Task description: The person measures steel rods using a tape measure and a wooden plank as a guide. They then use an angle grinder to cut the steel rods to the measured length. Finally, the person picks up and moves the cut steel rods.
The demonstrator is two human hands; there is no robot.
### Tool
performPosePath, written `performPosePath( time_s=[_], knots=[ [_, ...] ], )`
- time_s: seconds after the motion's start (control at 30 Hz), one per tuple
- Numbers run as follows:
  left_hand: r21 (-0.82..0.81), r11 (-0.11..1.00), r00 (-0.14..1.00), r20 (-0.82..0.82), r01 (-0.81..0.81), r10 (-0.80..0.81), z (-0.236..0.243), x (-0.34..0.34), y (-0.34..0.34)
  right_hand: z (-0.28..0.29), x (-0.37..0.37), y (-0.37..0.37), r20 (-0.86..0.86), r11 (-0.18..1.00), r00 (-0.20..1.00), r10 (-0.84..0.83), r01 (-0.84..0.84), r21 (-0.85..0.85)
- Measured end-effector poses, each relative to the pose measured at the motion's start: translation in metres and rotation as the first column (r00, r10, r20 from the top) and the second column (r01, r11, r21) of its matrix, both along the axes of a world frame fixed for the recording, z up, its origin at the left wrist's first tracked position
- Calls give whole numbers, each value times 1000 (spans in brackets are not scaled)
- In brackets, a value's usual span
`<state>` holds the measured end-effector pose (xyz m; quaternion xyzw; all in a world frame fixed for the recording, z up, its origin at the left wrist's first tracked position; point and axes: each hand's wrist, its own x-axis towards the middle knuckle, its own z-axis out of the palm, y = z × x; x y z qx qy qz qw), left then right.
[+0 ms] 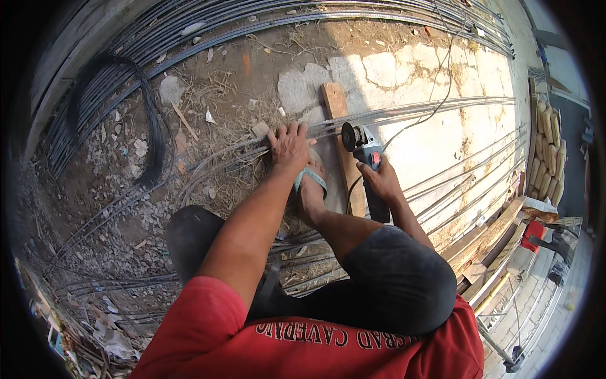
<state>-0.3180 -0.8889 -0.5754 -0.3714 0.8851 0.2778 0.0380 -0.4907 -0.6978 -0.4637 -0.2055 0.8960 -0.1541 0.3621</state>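
Note:
My left hand (290, 147) presses down with spread fingers on thin steel bars (243, 151), just in front of my sandaled foot (311, 189). My right hand (381, 180) is closed on a dark angle grinder (367, 153) with a red switch. The grinder's disc (350, 136) is just right of my left hand, close to the bars where they cross a wooden plank (334, 98). A power cord (416, 115) runs up from near the grinder. The tips of my left fingers rest among the bars; what is under the palm is hidden.
Long rebar bundles (265, 19) lie across the back, with a dark wire coil (151, 155) at left on rubble. Cracked concrete (461, 158) carries more bars on the right. Stacked sacks (546, 151), boards (480, 243) and a red object (532, 235) line the right edge.

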Motion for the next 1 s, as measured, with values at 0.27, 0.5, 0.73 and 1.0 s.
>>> performPosePath(
  time_s=[0.27,0.5,0.73,1.0],
  knots=[
    [21,1000,994,111,22,-24,-2,-3,-1,-4,-2,-13,-37,996,997,69,-67,57],
    [41,999,994,109,27,-32,-5,-5,2,-8,-3,-13,-116,989,986,123,-112,97],
    [-48,999,999,46,11,-9,-15,0,4,-2,1,-23,-83,985,986,143,-134,108],
    [130,991,994,104,27,-40,3,-7,-1,-2,-5,-24,-98,981,984,149,-135,137]
  ],
)
